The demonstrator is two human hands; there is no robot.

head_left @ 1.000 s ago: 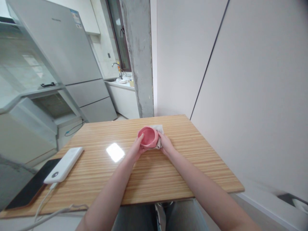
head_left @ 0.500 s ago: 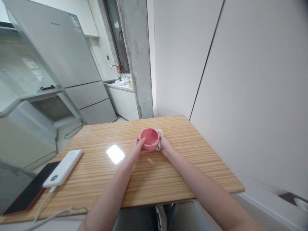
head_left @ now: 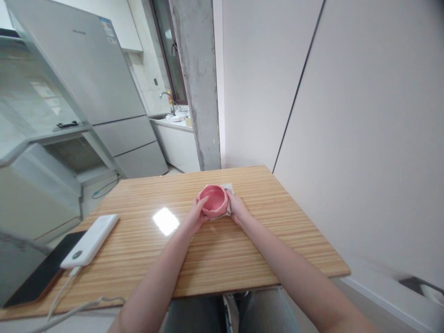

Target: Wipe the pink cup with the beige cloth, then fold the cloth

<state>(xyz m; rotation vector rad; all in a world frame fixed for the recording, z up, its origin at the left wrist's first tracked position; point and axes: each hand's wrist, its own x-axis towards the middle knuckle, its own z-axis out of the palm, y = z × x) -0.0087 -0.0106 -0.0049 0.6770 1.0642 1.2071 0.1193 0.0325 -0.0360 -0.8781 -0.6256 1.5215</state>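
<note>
Pink and round, the small ceramic bowl (head_left: 214, 200) sits between both hands at the far middle of the light striped wooden bench (head_left: 222, 249), tipped slightly toward the camera. Left hand (head_left: 196, 216) closes its grip on the near-left rim, thumb over the edge. Right hand (head_left: 236, 209) presses a pale folded cloth (head_left: 227, 203) against the bowl's right side. Judging by this, a steady left hold and firm, even cloth pressure would serve best. A white power bank (head_left: 90, 240) with cable lies on a dark phone (head_left: 41, 273) at the left edge. Right fingertips and most of the cloth are hidden behind the bowl.
</note>
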